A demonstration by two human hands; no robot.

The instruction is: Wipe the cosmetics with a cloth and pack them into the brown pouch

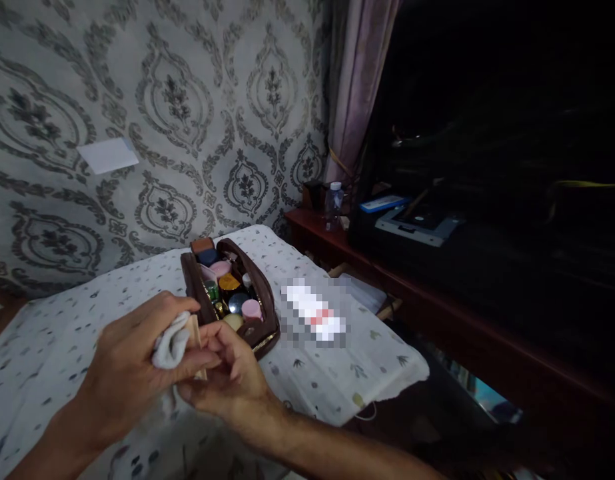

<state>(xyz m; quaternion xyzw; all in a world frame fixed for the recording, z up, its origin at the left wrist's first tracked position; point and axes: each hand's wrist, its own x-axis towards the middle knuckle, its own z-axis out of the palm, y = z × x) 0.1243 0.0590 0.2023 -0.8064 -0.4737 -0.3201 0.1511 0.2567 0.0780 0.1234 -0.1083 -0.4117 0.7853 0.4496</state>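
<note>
My left hand [132, 360] is closed around a rolled-up white cloth [171, 343], which sticks out between thumb and fingers. Against the cloth is a small beige, flat-edged piece [194, 333]; its kind I cannot make out. My right hand [237, 380] meets the left from the other side, its curled fingers on this beige piece. Just beyond both hands, a brown zippered toiletry bag [270, 313] lies unzipped, packed with several small jars and bottles. Among them are a pink-lidded jar [252, 309] and an amber one [230, 283].
A white patterned cloth [327, 387] covers the surface beneath. Right of the bag lies a blurred-out white and red item [312, 310]. A dark red shelf [307, 223] at the right carries a clear bottle [334, 203]. Patterned wallpaper with a white paper [108, 155] stands behind.
</note>
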